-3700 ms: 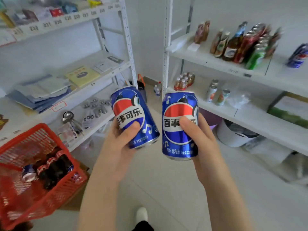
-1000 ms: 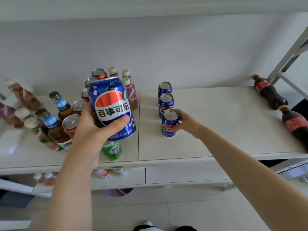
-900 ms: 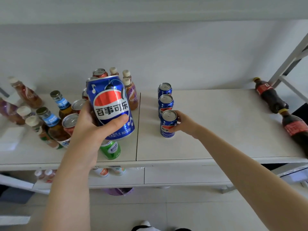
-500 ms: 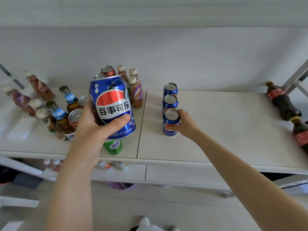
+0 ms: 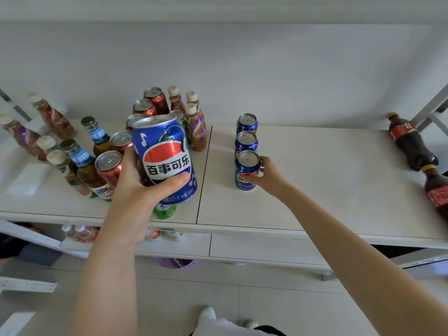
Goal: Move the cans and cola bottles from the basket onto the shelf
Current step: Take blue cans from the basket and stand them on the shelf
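Note:
My left hand (image 5: 138, 197) holds a blue Pepsi can (image 5: 164, 158) upright in the air, in front of the white shelf (image 5: 315, 180). My right hand (image 5: 269, 175) grips a second blue Pepsi can (image 5: 246, 170) that stands on the shelf, at the front of a row. Two more blue cans (image 5: 246, 141) stand behind it in a line toward the wall. Two cola bottles (image 5: 409, 141) lie on their sides at the shelf's right end. The basket is out of view.
The shelf's left half is crowded with red cans (image 5: 109, 166), brown glass bottles (image 5: 83, 166), small capped drink bottles (image 5: 196, 127) and a green can (image 5: 164, 210) at the front edge. A lower shelf board (image 5: 266, 248) and tiled floor lie below.
Since 3.7 s ago I turned from the basket to this shelf with both cans. Over the last second the right-hand can has stood on the shelf in my grip; the left can barely moved.

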